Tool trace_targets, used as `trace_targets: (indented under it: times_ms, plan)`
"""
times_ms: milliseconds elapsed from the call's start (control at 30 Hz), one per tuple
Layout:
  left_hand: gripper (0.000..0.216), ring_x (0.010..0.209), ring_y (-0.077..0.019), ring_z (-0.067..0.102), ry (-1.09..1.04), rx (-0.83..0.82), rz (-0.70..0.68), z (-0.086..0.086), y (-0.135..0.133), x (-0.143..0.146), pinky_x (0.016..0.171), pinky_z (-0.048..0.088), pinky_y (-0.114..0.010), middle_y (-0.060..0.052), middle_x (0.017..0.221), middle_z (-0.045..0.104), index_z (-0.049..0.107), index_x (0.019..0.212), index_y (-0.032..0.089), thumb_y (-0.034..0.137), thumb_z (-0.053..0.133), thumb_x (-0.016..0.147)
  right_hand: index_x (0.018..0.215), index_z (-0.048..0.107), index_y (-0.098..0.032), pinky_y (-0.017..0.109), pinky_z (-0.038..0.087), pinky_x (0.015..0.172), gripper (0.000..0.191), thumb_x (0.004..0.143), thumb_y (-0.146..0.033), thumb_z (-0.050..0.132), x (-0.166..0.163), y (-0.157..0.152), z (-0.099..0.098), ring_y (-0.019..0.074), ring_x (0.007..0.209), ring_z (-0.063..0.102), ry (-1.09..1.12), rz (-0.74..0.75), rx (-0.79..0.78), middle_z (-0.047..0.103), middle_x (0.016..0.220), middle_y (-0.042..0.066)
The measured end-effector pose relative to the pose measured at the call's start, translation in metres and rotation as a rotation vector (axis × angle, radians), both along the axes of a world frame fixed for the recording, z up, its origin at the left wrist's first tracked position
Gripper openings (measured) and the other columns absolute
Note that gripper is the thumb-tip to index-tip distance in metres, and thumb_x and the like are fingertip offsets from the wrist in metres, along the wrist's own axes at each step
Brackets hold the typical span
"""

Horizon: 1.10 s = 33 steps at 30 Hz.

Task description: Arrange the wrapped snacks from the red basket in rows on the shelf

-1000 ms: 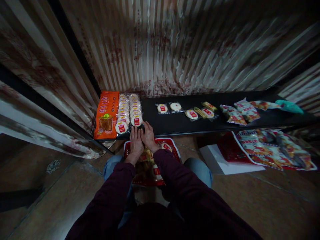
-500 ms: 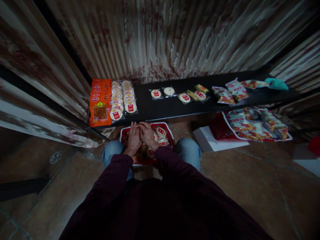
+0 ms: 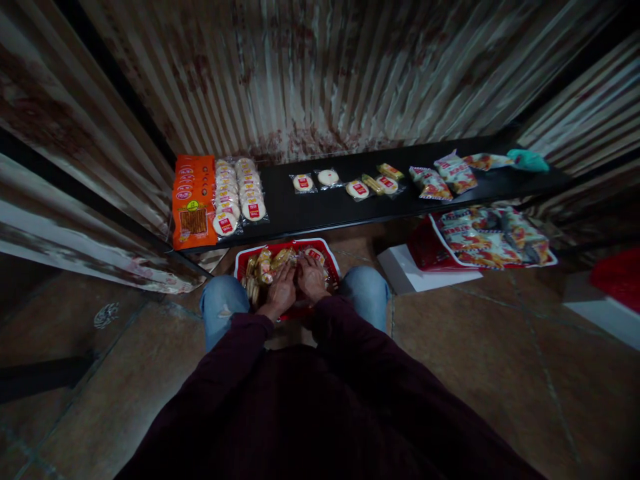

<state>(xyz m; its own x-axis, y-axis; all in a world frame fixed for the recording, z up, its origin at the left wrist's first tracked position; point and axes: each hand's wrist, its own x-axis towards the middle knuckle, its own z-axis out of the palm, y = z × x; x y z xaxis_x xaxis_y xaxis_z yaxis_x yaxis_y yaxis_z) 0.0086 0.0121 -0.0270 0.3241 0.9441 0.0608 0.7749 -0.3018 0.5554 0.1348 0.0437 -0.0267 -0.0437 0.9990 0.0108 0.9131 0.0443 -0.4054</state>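
Basket between the knees: wrapped snacks. Second basket: snack bags. Left hand and right hand, at the shelf edge earlier, now overlie the wrapped snacks, fingers extended; grip cannot be determined.

Your sleeves are dark maroon, your jeans faded blue; on the long black shelf you have rectangular orange packets at the left edge, round white wafers with red labels beside them, a crumpled mint-green bag near the right edge; your red plastic basket is white-rimmed, the pleated beige curtain reddish-brown printed
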Motion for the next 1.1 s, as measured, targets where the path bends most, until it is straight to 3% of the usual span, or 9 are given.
trace_targets:
  times_ms: [167,333,600,733,833,1100]
  plan:
    - [0.057,0.14,-0.0246,0.032,-0.012,-0.083,0.017,-0.01,-0.004,0.017,0.117,0.028,-0.044,-0.019,0.14,0.049,0.05,0.131,0.003,0.005,0.04,0.075,0.135,0.049,-0.012,0.036,0.029,0.107,0.047,0.09,-0.024,0.042,0.013,-0.004,-0.001,0.0251,0.128,0.044,-0.069,-0.053,-0.122,0.054,0.135,0.016]
    - [0.061,0.135,-0.0265,0.04,-0.073,-0.134,0.083,-0.016,-0.003,0.02,0.116,0.03,-0.047,-0.019,0.135,0.053,0.052,0.13,0.006,0.003,0.044,0.069,0.135,0.049,-0.014,0.034,0.036,0.102,0.048,0.088,-0.02,0.045,0.011,-0.005,0.0,0.0241,0.116,0.053,-0.007,0.014,-0.103,0.063,0.123,0.013]
    - [0.056,0.124,-0.0247,0.053,-0.284,-0.243,0.279,-0.011,0.008,0.019,0.109,0.037,-0.044,-0.015,0.125,0.062,0.059,0.119,0.015,0.001,0.048,0.067,0.119,0.061,-0.012,0.046,0.04,0.094,0.036,0.088,-0.021,0.045,0.013,-0.006,0.003,0.0313,0.11,0.057,-0.038,-0.087,-0.055,0.067,0.111,0.02]
    - [0.045,0.112,-0.0245,0.061,-0.335,-0.385,0.372,-0.006,0.018,0.021,0.102,0.043,-0.039,-0.016,0.118,0.066,0.062,0.109,0.014,0.004,0.051,0.067,0.117,0.062,-0.015,0.042,0.041,0.092,0.034,0.085,-0.021,0.051,0.015,-0.006,0.003,0.0296,0.106,0.059,-0.053,-0.06,-0.101,0.071,0.099,0.016]
    - [0.041,0.104,-0.0222,0.063,-0.392,-0.417,0.395,-0.004,0.021,0.019,0.096,0.046,-0.036,-0.014,0.111,0.068,0.063,0.106,0.015,0.006,0.052,0.068,0.121,0.062,-0.017,0.038,0.042,0.093,0.036,0.088,-0.023,0.05,0.017,-0.004,0.003,0.0266,0.103,0.061,0.037,-0.082,-0.097,0.072,0.095,0.013]
    - [0.038,0.098,-0.0195,0.064,-0.508,-0.444,0.479,-0.004,0.019,0.014,0.089,0.05,-0.033,-0.013,0.11,0.068,0.065,0.106,0.012,0.006,0.049,0.071,0.119,0.061,-0.015,0.038,0.044,0.097,0.036,0.085,-0.023,0.052,0.011,0.001,-0.004,0.0233,0.108,0.058,0.333,-0.177,0.02,0.065,0.115,0.013]
